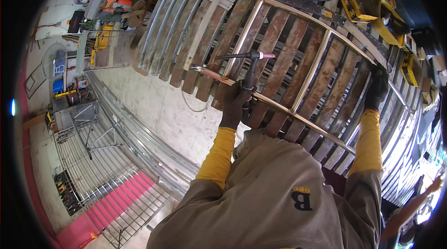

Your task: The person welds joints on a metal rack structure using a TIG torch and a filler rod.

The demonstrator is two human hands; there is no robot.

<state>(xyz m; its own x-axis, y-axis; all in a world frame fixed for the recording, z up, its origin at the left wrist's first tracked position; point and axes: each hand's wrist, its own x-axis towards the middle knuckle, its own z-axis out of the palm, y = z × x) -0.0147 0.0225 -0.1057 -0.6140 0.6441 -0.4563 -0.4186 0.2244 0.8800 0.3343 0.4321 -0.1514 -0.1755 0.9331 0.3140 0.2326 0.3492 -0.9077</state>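
Observation:
A shiny frame of welded metal tubes (311, 72) lies across the slatted workbench, with two long rails joined by crossbars. My left hand (236, 102), in a dark glove, is closed around the handle of a TIG welding torch (250, 79) beside the near rail. The torch head sits above the frame, its pink cup pointing right and its long black back cap pointing left. At the right end of the frame, my gloved right hand (376, 90) is closed on the far rail; its fingertips are partly hidden. Yellow sleeves cover both forearms.
Rusty flat bars (279, 30) form the bench top, with gaps between them. Yellow boxes (358, 7) and tools crowd the far right. On the floor at left lie long metal profiles (139, 123) and a barred metal grille (111, 179). Another person's arm (409, 207) shows lower right.

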